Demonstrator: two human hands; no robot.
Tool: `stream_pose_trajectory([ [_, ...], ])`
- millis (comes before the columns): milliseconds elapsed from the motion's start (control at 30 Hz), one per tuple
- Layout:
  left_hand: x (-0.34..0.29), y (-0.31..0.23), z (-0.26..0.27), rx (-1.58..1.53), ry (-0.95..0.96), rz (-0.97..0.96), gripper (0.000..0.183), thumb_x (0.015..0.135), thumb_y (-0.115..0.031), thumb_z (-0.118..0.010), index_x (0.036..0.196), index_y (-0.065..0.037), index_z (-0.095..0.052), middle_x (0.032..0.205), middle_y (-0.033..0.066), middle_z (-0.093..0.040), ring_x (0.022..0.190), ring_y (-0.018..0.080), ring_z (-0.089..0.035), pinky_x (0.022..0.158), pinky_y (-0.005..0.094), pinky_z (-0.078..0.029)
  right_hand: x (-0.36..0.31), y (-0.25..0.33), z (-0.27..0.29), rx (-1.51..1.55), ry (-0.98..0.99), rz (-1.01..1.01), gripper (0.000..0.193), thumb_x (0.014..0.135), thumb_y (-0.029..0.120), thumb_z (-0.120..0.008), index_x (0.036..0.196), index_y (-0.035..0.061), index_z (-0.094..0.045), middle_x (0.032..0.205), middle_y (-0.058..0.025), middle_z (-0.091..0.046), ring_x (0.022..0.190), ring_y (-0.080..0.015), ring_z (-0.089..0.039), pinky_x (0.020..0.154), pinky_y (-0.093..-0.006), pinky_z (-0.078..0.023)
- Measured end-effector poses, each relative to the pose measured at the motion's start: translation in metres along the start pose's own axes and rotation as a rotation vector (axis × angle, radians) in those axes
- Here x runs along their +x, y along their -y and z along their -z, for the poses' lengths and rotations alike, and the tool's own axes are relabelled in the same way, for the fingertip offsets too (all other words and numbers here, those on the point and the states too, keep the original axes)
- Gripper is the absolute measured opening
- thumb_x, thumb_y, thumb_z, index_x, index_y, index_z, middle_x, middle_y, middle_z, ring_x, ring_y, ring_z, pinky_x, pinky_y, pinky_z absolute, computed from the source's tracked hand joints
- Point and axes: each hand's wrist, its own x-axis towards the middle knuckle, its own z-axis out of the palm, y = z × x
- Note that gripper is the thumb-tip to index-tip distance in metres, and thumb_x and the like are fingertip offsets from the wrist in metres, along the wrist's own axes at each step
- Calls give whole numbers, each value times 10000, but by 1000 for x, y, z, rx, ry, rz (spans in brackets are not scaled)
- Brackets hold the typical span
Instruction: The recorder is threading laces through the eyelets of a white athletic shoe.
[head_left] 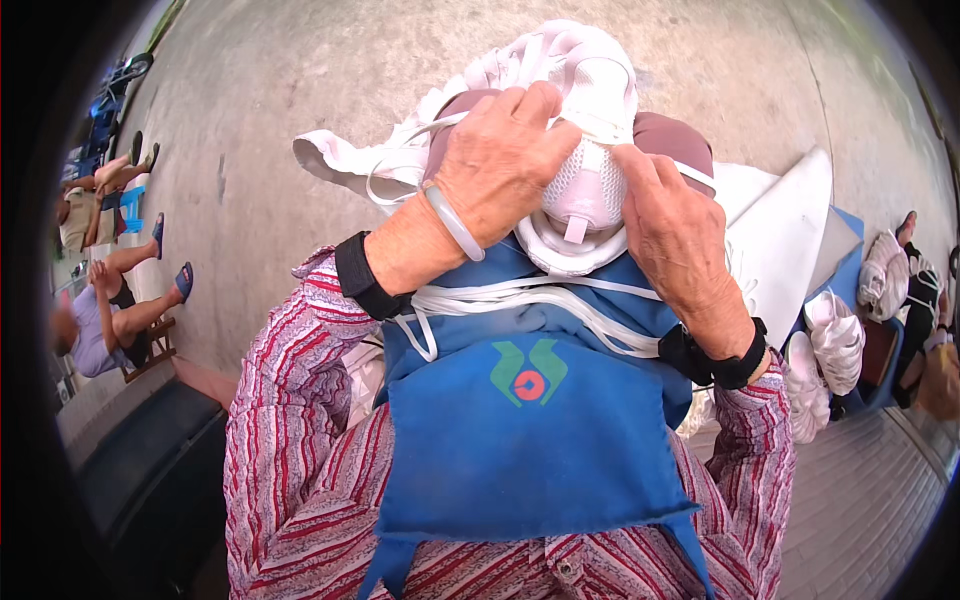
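A white mesh sneaker [583, 185] rests on my lap between both hands, its pull tab facing me. My left hand [505, 150] is closed in a pinch at its upper left edge, with a white shoelace [440, 124] trailing out to the left. My right hand [675, 225] pinches at the opposite edge, and a lace end shows beyond its knuckles. The fingertips are partly hidden. A bundle of white laces [545, 297] lies across my blue apron [530, 450]. Beyond my fingers, more white shoe material [560, 55] is bunched over my knees.
At right, a white sheet [790, 220] lies beside several white shoes [835, 345]. A seated person [100, 330] is at far left, with another person near a blue stool [131, 208]. Concrete floor [270, 100] stretches ahead.
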Motion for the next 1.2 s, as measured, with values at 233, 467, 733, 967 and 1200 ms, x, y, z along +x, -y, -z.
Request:
stream_pose_trajectory([
  [233, 3, -13, 2, -326, -153, -71, 181, 752, 16, -671, 900, -19, -574, 845, 98, -587, 733, 259, -618, 618, 334, -506, 9, 8, 6, -145, 30, -2, 169, 749, 79, -599, 912, 56, -559, 793, -82, -531, 658, -208, -616, 546, -313, -483],
  [467, -30, -21, 14, -589, 2, 164, 239, 765, 68, -636, 981, -16, -580, 943, 115, -615, 802, 276, -629, 667, 319, -517, 22, 4, 5, -212, 5, 99, 83, 672, 82, -608, 744, 52, -578, 840, -80, -500, 729, -216, -554, 598, -327, -467],
  [733, -19, -9, 11, -458, 5, 147, 322, 767, 18, -639, 1077, -40, -577, 1129, 114, -564, 870, 289, -627, 700, 324, -521, 17, 2, 10, 142, -78, 16, 128, 757, 1, -664, 880, 34, -650, 809, -79, -542, 737, -230, -564, 640, -300, -459],
  [967, -14, -4, 6, -310, 25, 88, 226, 745, -12, -660, 963, -54, -620, 1062, 91, -594, 797, 267, -636, 639, 341, -521, 8, 18, 56, 896, 315, 57, 89, 791, -4, -672, 877, 15, -658, 789, -85, -580, 733, -224, -576, 647, -311, -464],
  [1200, -19, -27, 33, -639, 275, -105, 160, 736, -24, -677, 892, -32, -646, 808, 82, -642, 753, 269, -649, 624, 344, -526, -3, 2, 55, 1051, 378, -92, 80, 842, 37, -640, 919, 13, -644, 808, -114, -592, 745, -263, -594, 682, -330, -479],
])
